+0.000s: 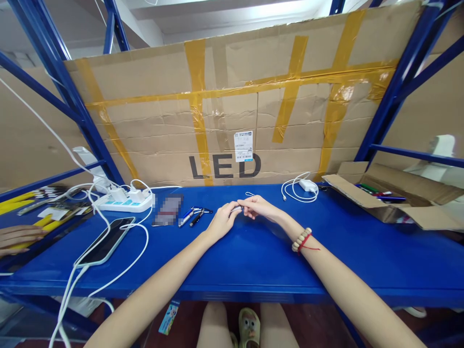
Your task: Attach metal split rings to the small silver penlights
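Observation:
My left hand (222,221) and my right hand (261,207) meet above the blue shelf, fingers closed. Between them is a small slim piece (237,208), whitish with a dark end; fingers cover most of it, so its kind is unclear. The left fingers wrap its pale part, while the right fingertips pinch at the dark end. Just left of my hands lie several pens: a blue and white pen (186,217), a black pen (196,218) and other dark pieces. A thin white loop (250,194) lies behind my hands.
At right stands an open cardboard box (362,193) holding pens. A white charger with coiled cable (307,185) lies at the back. A power strip (125,203), a phone (107,241) and loose cables occupy the left. Another person's hand (18,238) rests by yellow items at far left.

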{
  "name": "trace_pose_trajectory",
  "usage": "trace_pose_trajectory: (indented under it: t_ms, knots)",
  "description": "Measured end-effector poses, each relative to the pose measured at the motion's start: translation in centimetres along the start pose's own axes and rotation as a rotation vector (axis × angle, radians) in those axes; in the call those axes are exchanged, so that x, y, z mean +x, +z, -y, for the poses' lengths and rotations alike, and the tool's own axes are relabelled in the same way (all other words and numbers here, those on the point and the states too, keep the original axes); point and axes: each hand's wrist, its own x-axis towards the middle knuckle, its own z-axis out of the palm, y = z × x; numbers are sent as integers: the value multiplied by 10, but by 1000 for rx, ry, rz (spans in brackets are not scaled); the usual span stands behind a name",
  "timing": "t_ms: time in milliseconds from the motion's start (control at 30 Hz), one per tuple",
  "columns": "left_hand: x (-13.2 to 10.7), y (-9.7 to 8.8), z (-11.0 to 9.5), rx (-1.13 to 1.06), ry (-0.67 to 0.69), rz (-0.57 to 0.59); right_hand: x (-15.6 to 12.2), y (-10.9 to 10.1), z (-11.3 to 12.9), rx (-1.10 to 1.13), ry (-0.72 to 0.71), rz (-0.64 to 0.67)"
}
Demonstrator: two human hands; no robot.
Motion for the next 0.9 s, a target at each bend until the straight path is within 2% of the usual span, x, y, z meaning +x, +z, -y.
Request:
trace_pose_trajectory:
  t_ms: [167, 333, 600, 900]
  knots:
    - [2, 1, 0, -65, -88, -47, -4, -4, 4, -56, -39, 32]
    - [2, -1, -3, -72, -79, -45, -4, -13, 4, -188, -88, 65]
    - [2, -4, -9, -67, -82, -1, -1, -23, -1, -311, -270, -116]
    - [3, -1, -5, -36, -86, -15, -2, -22, 4, -223, -290, -166]
